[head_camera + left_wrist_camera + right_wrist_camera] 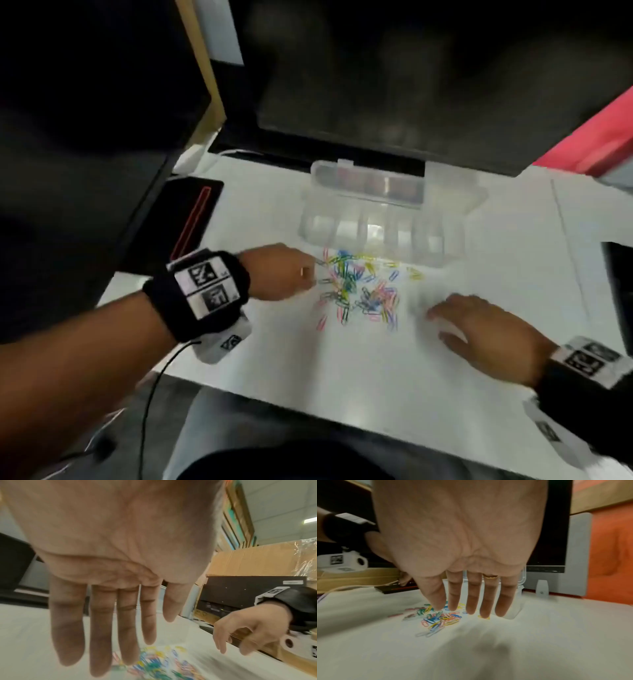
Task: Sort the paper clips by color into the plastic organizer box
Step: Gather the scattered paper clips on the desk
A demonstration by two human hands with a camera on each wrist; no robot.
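Note:
A heap of coloured paper clips (359,287) in blue, yellow, pink, green and white lies on the white table (342,370). Just behind it stands the clear plastic organizer box (346,229) with its lid folded back; its compartments look empty. My left hand (313,274) is at the heap's left edge, fingers straight and spread over the clips (154,666), holding nothing. My right hand (433,313) hovers low to the right of the heap, fingers extended and empty. From the right wrist, the right hand (467,609) points at the clips (440,618), the box (513,614) behind its fingers.
A dark monitor (376,102) stands right behind the box. A black device with a red stripe (191,219) lies at the table's left edge. Another dark object (620,294) sits at the right edge. A thin cable (154,394) hangs from my left wrist.

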